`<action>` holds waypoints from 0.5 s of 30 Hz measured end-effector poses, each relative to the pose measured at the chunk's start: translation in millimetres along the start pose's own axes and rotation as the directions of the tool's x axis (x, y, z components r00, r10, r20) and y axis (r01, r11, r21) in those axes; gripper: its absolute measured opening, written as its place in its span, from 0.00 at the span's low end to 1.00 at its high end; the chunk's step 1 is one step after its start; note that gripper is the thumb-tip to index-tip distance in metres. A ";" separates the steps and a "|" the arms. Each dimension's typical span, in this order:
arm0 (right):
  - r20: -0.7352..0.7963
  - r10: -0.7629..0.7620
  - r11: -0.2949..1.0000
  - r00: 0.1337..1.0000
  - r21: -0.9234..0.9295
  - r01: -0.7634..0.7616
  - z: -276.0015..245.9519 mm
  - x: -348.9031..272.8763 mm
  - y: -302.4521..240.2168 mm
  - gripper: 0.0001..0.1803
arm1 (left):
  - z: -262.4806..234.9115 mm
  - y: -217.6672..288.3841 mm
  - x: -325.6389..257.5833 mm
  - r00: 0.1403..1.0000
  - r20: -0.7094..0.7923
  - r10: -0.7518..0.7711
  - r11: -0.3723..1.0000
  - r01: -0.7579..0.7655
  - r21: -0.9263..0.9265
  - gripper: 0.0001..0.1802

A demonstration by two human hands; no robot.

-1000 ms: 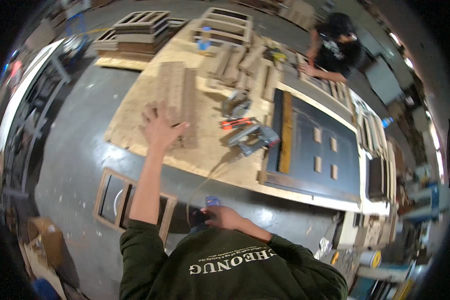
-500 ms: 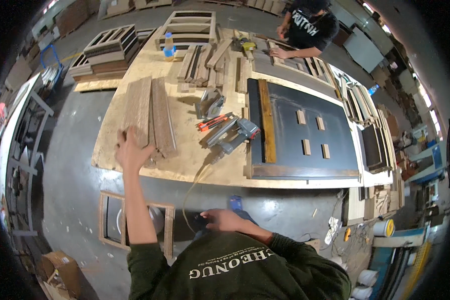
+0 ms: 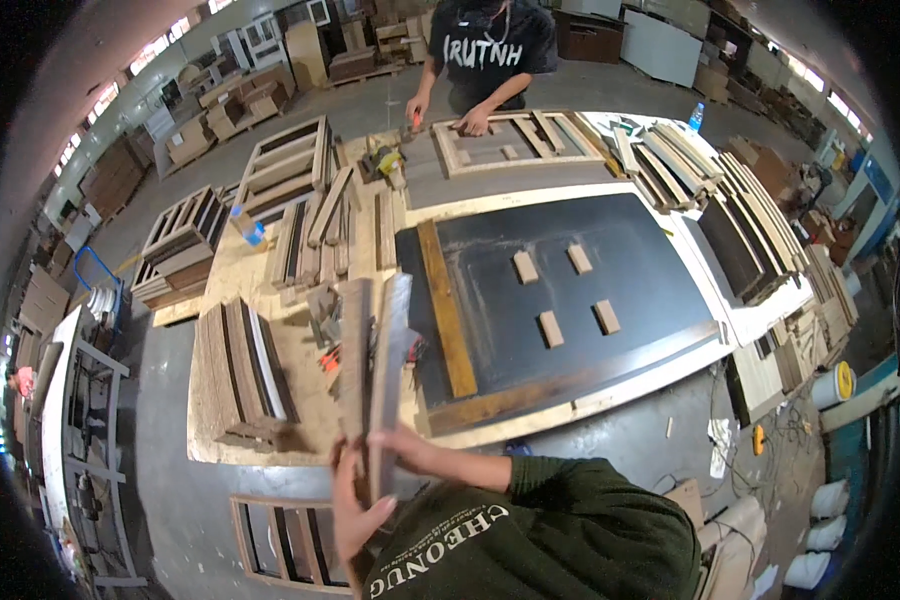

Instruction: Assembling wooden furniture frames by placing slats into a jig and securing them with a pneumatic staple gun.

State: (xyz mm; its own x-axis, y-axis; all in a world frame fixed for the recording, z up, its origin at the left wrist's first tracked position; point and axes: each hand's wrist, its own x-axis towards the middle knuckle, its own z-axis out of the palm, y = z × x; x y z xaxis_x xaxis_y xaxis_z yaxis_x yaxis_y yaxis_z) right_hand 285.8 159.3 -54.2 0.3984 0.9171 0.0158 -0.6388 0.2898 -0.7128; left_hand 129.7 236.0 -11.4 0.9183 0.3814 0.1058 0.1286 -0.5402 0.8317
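Note:
Two wooden strips [image 3: 354,350] stand almost upright before me, side by side with a narrow gap at their tops. My left hand [image 3: 355,508] grips their lower ends, thumb spread along the near side. Fingers of my right hand [image 3: 405,450] close on the strips from the right, a little higher up. To the left, a stack of similar strips [image 3: 232,375] lies on the wooden worktable [image 3: 205,425]. Behind the held strips, the orange knife [image 3: 330,360] and the nail gun are mostly hidden.
Right of the strips lies a black panel [image 3: 620,250] with brown edge strips [image 3: 445,310] and several small wooden blocks [image 3: 552,328]. Across the table a co-worker's hands [image 3: 475,122] touch a wooden frame [image 3: 455,150]. Another frame [image 3: 245,540] stands on the floor below.
My left hand has left the stack and come toward my body with two strips. My right hand has risen from my lap onto them. The view has shifted.

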 end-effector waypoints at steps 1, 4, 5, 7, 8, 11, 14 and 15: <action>0.009 0.076 0.997 0.997 0.015 -0.076 -28.0 -3.2 -22.1 0.32 | 23.0 11.4 26.5 1.000 -0.008 -0.003 0.991 0.002 -0.134 0.50; -0.151 0.230 0.970 0.961 0.112 -0.215 -95.8 -28.5 -68.4 0.23 | 98.1 38.5 80.8 0.963 0.038 -0.267 0.547 0.184 -0.817 0.38; -0.157 0.210 0.973 0.965 0.128 -0.191 -110.5 -41.2 -82.9 0.23 | 117.9 38.4 94.6 0.980 0.014 -0.197 0.785 0.167 -0.597 0.38; -0.247 0.145 0.987 0.958 0.100 -0.124 -135.1 -69.3 -101.7 0.22 | 159.5 31.2 114.5 0.985 0.054 -0.163 0.887 0.170 -0.429 0.37; -0.230 0.124 0.985 0.965 0.142 -0.092 -159.2 -76.9 -98.8 0.25 | 180.4 27.3 119.7 0.973 0.086 -0.214 0.816 0.226 -0.533 0.37; -0.440 -0.148 0.982 0.886 -0.171 0.080 -193.9 -98.3 -128.4 0.31 | 229.4 32.4 146.1 0.942 0.151 -0.300 0.706 0.326 -0.628 0.35; -0.638 -0.108 0.992 0.763 -0.023 0.121 -215.8 -135.4 -182.7 0.35 | 269.2 19.2 177.8 0.935 0.047 -0.351 0.764 0.315 -0.562 0.37; -0.676 -0.150 0.984 0.721 -0.171 0.044 -235.1 -147.6 -193.6 0.33 | 276.3 8.3 191.2 0.956 -0.043 -0.290 0.849 0.236 -0.473 0.38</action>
State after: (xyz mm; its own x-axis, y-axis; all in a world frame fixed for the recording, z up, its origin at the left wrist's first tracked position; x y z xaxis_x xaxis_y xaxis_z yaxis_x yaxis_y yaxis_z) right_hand 505.4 -96.5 -83.4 0.8281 0.4329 -0.3560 -0.4987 0.2791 -0.8206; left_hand 409.8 97.1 -134.9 0.8246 0.5535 -0.1167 0.1491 -0.0137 0.9887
